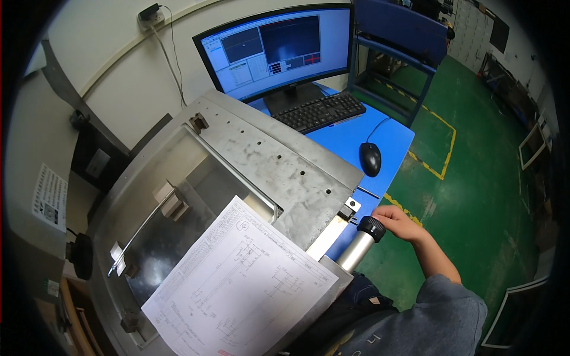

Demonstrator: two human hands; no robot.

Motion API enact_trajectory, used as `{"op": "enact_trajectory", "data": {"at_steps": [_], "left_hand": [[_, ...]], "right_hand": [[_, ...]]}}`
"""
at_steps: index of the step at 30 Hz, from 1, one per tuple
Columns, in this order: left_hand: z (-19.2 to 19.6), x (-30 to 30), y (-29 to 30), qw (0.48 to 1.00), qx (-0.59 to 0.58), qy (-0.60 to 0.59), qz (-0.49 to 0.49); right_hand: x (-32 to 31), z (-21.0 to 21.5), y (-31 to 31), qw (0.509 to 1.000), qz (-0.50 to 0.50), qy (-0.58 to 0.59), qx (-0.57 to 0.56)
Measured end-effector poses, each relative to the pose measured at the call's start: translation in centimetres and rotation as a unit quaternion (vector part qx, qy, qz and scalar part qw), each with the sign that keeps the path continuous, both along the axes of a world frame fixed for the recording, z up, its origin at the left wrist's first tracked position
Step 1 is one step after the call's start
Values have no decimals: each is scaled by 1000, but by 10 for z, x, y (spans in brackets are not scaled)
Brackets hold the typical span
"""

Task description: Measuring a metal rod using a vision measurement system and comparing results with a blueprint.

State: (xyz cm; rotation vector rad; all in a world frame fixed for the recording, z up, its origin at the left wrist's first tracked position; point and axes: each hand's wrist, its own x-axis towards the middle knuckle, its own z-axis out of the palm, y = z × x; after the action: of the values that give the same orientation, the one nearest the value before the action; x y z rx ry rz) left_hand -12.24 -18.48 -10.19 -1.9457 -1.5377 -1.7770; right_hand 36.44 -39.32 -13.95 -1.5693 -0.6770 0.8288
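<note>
My right hand (396,222) is closed at the ribbed black knob (371,228) on the end of a silver cylinder (356,251), at the machine's right edge. Its fingertips are partly hidden behind the knob. My left hand is out of the picture. A drawing sheet (237,285) lies over the near part of the grey metal measuring stage (267,142). Left of the sheet, a thin metal rod (145,227) rests on two small blocks, the farther block (171,200) being the bigger one, above the glass plate (199,163).
Beyond the stage, a monitor (276,50), a black keyboard (320,111) and a black mouse (370,159) stand on a blue table (392,135). A machine column (38,148) rises at the left. Yellow lines (449,154) mark the green floor (475,196).
</note>
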Motion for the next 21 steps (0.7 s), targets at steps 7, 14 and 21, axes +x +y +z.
{"op": "enact_trajectory", "data": {"at_steps": [7,14,21], "left_hand": [[8,14,0,999,32,22,-30],[5,10,-1,1000,23,1,-20],[8,14,-2,999,18,-4,-28]], "right_hand": [[7,14,19,999,22,-48,6],[-11,26,0,990,-64,15,123],[-3,-3,-2,985,-44,133,102]]}}
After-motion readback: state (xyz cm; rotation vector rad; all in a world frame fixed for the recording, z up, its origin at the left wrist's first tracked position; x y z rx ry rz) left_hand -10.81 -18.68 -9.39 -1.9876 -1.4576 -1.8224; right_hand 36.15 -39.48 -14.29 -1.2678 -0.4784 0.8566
